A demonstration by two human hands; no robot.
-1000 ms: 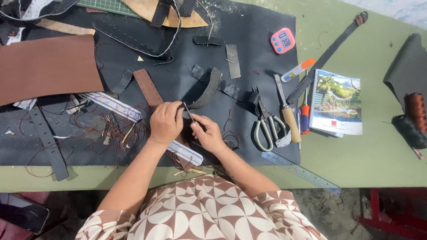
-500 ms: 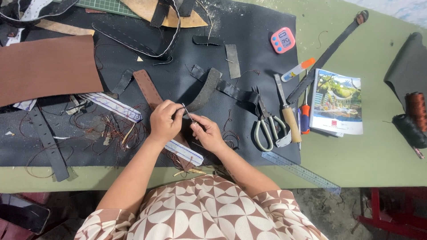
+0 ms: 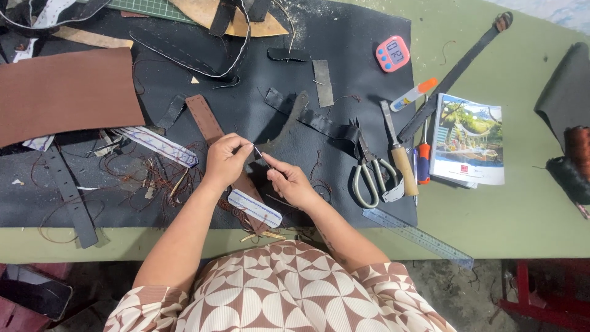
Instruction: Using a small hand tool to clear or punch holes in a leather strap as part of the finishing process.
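Both hands barely shifted; left hand (image 3: 226,161) and right hand (image 3: 292,182) still pinch a thin needle-like tool (image 3: 260,154) at the dark leather strap (image 3: 284,132) on the bench (image 3: 528,215), beside scissors (image 3: 369,175).

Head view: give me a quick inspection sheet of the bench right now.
Surface: green table under a black mat.
Job's things: dark leather strip, brown strap.
Clutter: scissors, ruler, booklet, timer, thread scraps.
Grippers: left hand and right hand pinch the strip's end, with a thin tool between them.
Cables: nothing seen.
Surroundings: red stool frame.
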